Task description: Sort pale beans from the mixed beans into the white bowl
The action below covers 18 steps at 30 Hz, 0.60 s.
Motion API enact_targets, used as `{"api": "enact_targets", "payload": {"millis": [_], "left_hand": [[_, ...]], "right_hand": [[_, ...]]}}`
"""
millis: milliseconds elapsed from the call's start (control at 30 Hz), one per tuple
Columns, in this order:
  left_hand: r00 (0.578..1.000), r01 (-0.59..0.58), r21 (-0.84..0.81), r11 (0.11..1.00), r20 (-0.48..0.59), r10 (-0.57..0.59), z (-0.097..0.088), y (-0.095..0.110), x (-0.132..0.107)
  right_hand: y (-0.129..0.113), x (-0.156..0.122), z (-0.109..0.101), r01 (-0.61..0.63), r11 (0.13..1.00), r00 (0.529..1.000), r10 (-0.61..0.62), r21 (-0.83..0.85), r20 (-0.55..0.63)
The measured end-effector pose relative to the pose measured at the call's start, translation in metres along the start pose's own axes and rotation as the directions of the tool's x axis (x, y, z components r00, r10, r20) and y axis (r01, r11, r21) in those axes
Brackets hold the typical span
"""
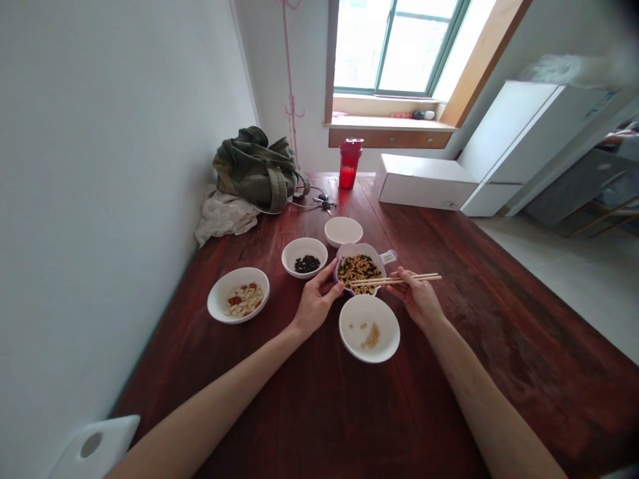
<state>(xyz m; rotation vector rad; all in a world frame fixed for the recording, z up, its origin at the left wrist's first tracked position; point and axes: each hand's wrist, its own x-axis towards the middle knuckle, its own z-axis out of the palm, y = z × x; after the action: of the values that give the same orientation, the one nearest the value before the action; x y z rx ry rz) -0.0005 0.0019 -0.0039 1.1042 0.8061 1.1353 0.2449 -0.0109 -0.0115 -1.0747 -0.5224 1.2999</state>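
Mixed beans [360, 267] fill the handled bowl [380, 261]; few lie in the near bowl [388, 327], so much seems left. Right grip [418, 298] clamps chopsticks [430, 276]; left grip [315, 303] clamps the handled bowl's rim.

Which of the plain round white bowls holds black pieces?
The bowl just beyond the left hand, between the leftmost bowl and the farthest bowl. Small black pieces lie in it; the other plain round white bowls show none.
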Motion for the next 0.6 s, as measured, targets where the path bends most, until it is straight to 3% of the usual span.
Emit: {"api": "enact_targets", "payload": {"millis": [600], "left_hand": [[1.0, -0.027, -0.001, 1.0, 0.007, 0.027, 0.0, -0.0002, 0.0]], "right_hand": [[0.0055, -0.003, 0.0075, -0.021, 1.0, 0.999, 0.02, 0.013, 0.037]]}}
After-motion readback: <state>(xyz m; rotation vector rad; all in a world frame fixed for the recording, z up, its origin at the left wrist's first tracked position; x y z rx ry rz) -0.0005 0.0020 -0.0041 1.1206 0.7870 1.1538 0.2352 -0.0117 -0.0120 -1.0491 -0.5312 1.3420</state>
